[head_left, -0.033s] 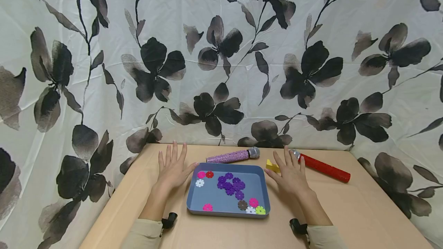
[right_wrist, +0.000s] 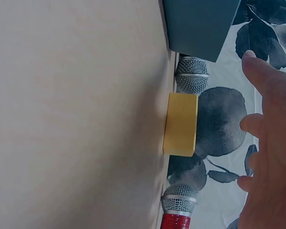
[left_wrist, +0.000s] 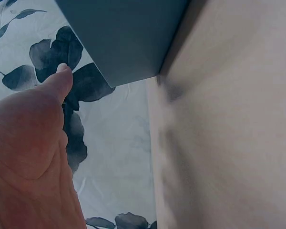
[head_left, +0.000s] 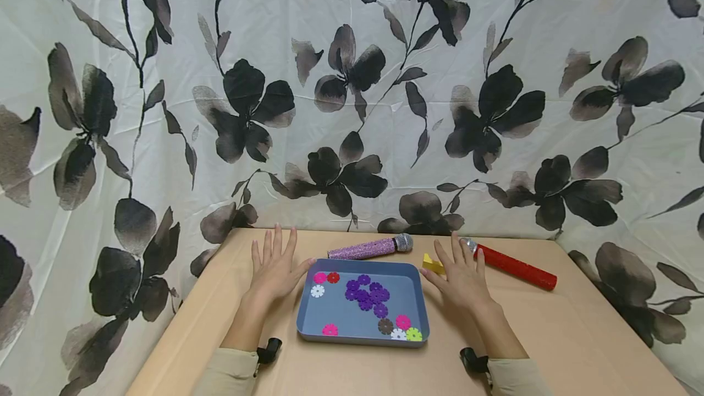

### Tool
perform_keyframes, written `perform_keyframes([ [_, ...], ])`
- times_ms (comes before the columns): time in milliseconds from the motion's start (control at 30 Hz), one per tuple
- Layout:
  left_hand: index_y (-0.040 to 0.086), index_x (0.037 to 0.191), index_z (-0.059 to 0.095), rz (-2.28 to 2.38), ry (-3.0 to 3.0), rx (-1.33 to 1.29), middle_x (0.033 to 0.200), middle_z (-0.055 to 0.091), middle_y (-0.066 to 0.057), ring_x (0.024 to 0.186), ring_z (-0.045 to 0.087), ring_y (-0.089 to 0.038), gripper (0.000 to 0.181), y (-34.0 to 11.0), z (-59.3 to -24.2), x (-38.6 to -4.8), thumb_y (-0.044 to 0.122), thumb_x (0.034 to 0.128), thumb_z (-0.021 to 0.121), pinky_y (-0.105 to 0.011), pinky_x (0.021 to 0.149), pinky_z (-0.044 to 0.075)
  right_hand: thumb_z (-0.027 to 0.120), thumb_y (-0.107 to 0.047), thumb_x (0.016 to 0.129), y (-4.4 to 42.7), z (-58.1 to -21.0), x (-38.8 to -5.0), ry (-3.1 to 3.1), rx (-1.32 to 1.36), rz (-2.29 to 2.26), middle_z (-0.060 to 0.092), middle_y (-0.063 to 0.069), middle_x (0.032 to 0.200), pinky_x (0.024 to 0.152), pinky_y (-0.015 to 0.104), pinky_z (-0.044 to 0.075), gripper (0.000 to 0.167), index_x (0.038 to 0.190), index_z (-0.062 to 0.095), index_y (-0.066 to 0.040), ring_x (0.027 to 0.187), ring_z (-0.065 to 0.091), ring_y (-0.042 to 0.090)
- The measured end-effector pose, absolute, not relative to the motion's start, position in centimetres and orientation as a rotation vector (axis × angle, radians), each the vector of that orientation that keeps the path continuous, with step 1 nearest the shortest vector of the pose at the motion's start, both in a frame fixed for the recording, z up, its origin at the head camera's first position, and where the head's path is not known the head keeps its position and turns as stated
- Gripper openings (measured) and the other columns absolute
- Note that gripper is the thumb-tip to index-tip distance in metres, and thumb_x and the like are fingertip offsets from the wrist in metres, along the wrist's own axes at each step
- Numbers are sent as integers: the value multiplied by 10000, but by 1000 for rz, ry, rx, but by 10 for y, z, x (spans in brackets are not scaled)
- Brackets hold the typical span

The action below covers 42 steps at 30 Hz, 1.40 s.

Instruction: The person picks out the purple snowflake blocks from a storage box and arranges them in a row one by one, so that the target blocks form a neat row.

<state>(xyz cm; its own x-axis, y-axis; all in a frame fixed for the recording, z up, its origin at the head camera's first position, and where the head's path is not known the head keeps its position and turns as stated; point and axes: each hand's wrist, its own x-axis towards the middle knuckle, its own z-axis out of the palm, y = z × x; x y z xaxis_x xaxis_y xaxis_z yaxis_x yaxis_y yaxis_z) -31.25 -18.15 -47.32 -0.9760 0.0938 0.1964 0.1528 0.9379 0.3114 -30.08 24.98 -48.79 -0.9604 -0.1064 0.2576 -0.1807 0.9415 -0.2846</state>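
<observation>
Head: left hand (head_left: pixel 277 274) and right hand (head_left: pixel 464 277) well apart, palms down, fingers spread, both empty. Tray (head_left: pixel 335 310) sits on the table (head_left: pixel 352 374) between them, flower pieces (head_left: pixel 365 295) inside. Purple microphone (head_left: pixel 363 250) behind tray, red microphone (head_left: pixel 517 267) beyond right hand.
Left wrist: palm raised off table, thumb near tray corner. Only tray's outer walls show, contents hidden.
Right wrist: hand also raised. Yellow block (right_wrist: pixel 180 125) in full, partly finger-covered in head view; appears between the microphone heads.
</observation>
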Motion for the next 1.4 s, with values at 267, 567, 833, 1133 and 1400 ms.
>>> perform_keyframes([
  [267,187,1683,81,-522,-2889,-196,1733,-140,-188,1599,-138,-442,932,-179,-473,-313,669,1007,505,-636,1203,-273,601,-672,947,247,-487,-301,-2853,226,442,50,248,1735,1220,757,-74,889,1631,350,-164,1556,86,562],
  [567,173,1683,111,-497,-2880,-206,1734,-122,-193,1600,-123,-450,941,-180,-475,-312,701,998,484,-645,1214,-248,588,-700,937,246,-490,-301,-2850,221,431,71,246,1735,1223,751,-82,895,1630,359,-183,1566,72,548],
  [833,178,1681,128,-466,-2883,-203,1737,-117,-189,1603,-124,-440,920,-179,-474,-310,697,1004,475,-653,1217,-238,608,-676,939,245,-489,-300,-2828,226,418,97,251,1730,1210,778,-53,874,1622,376,-183,1547,99,584],
  [1133,263,1685,128,-934,-2947,-420,1757,-43,-130,1615,-21,-421,809,-186,-478,-316,624,1046,470,-673,1257,-117,567,-637,998,231,-466,-296,-2679,343,706,322,141,1693,1158,712,359,768,1615,396,-213,1484,402,438],
  [1400,222,1596,432,-1661,-2890,-765,1687,356,-76,1589,248,-351,626,-214,-504,-326,377,1031,652,-575,1300,171,722,-311,995,199,-459,-298,-2678,550,1287,716,105,1255,877,325,590,420,1370,653,-135,1057,653,221],
])
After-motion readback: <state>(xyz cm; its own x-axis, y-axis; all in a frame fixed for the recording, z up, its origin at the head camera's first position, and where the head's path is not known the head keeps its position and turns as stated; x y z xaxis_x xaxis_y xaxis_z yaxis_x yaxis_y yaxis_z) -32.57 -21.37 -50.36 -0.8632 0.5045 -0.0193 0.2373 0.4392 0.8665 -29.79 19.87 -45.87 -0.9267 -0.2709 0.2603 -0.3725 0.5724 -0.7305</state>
